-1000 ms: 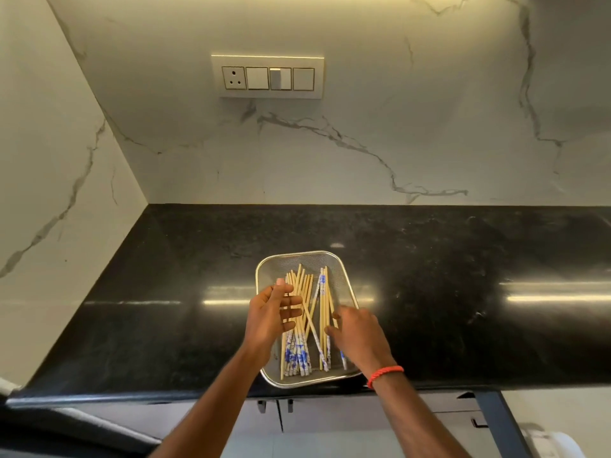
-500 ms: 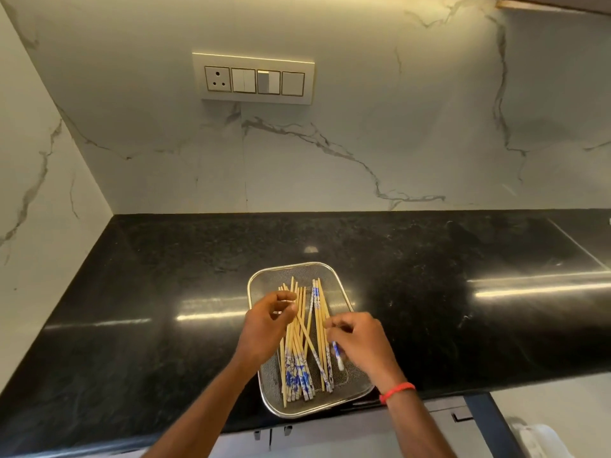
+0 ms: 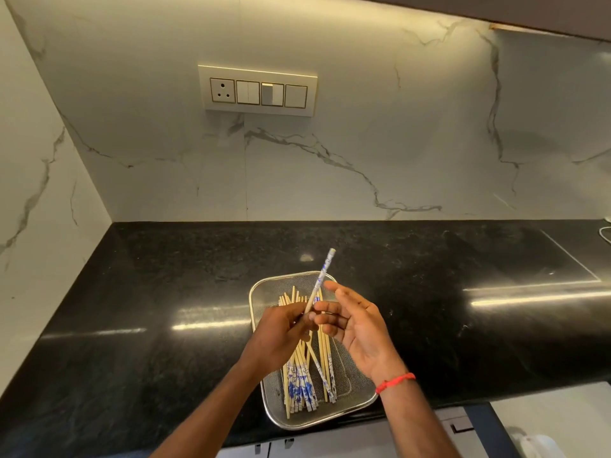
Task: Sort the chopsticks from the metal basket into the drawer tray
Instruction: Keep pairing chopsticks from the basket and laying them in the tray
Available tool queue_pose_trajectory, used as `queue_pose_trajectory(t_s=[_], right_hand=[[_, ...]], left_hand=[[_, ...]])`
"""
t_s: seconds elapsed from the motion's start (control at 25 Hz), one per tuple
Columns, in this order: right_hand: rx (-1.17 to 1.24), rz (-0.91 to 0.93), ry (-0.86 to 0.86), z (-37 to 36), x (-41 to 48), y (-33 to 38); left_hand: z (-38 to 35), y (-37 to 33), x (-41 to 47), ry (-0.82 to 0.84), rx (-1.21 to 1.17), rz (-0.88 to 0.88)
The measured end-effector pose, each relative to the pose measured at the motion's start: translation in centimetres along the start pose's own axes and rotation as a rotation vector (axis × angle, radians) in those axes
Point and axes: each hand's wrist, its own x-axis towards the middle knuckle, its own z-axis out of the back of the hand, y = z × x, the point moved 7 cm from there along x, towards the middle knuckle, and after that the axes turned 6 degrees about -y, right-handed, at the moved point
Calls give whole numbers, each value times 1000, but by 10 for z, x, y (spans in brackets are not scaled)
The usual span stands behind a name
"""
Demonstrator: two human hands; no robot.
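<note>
- A rectangular metal mesh basket with rounded corners and a polished rim sits on the glossy black speckled stone tabletop, at its near edge.
- A bundle of pale wooden chopsticks with blue-and-white patterned ends lies lengthwise in the metal mesh basket. The patterned ends mostly point toward the near rim; one chopstick crosses the others at an angle.
- The left hand is above the basket, fingers curled in, pinching a single raised chopstick at its plain wooden part.
- The single raised chopstick tilts up and away to the right, with its blue-and-white patterned end uppermost, past the far rim of the basket.
- The right hand is spread open with the palm turned toward the left hand and holds nothing. Its fingertips are just beside the gripped point of the raised chopstick; whether they touch it cannot be told.
- A thin red wristband circles the right wrist.
- A white marble-patterned wall with grey veins rises behind the tabletop and carries a cream switch panel with one socket and several rocker switches.
- Below the tabletop's near edge, pale drawer fronts with dark handles are partly visible. No drawer tray can be made out in this view.
</note>
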Motion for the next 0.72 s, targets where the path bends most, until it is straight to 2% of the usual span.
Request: queue_pose_trajectory(t_s=[0.04,0.12,0.16,0.2,0.4,0.72], right_hand=[[-235,64,-63,7,3,-3],[-1008,276,-182,19,8,-12],[-1279,342,-179,19,8,-21],[-1404,356,-168,21,8,-31],[-1438,315,-114,26,8,-58],[-1290,166,-123,30,9,-52]], left_hand=[[2,3,-2,-12,-44,58],[5,10,-6,-50,-143,183],[7,13,-8,-65,-189,227],[8,16,-10,-74,-229,256],[9,17,-16,-88,-334,311],[7,25,-23,-151,-460,453]])
